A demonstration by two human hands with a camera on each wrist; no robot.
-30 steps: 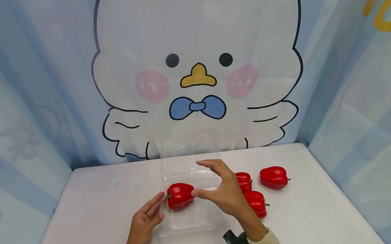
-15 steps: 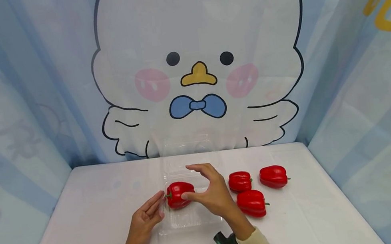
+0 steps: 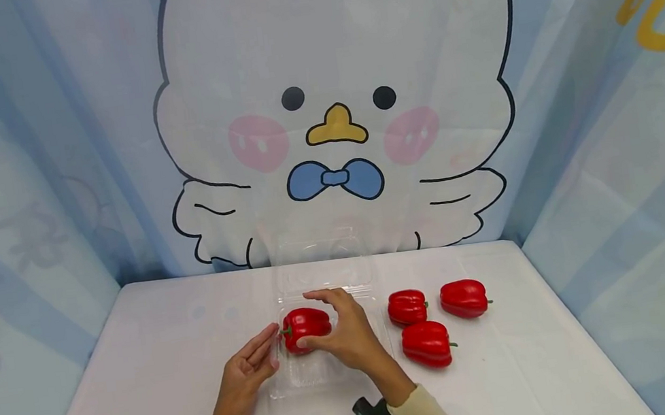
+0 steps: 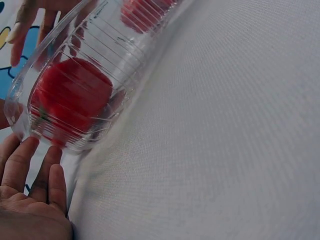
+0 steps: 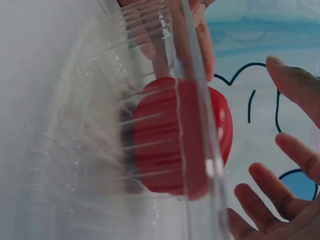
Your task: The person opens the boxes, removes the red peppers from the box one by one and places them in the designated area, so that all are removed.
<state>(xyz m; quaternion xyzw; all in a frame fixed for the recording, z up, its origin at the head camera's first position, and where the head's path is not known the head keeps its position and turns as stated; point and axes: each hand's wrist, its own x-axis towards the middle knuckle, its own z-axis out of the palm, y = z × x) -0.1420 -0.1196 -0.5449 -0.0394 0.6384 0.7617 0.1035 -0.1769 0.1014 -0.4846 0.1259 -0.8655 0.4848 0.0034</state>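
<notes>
A red bell pepper (image 3: 306,325) lies on its side in the left part of a clear plastic clamshell box (image 3: 303,380), its green stem to the left. My left hand (image 3: 242,378) touches the box's left wall with its fingertips, fingers nearly straight. Over the box, my right hand (image 3: 349,332) spreads thumb and fingers wide, the thumb in front of the pepper in the head view. In the right wrist view, a gap shows between the right hand's fingers (image 5: 270,200) and the pepper (image 5: 165,135). Through the box wall, the left wrist view shows the pepper (image 4: 75,92).
Right of the box lie three more red bell peppers: a near one (image 3: 427,345), one behind it (image 3: 407,307) and one farther right (image 3: 464,298). The box's clear lid (image 3: 323,273) stands raised at the back. A white cloth covers the table (image 3: 159,364).
My right hand has moved left from the box's right side to the pepper, its fingers staying spread. The left hand and the boxed pepper have stayed in place.
</notes>
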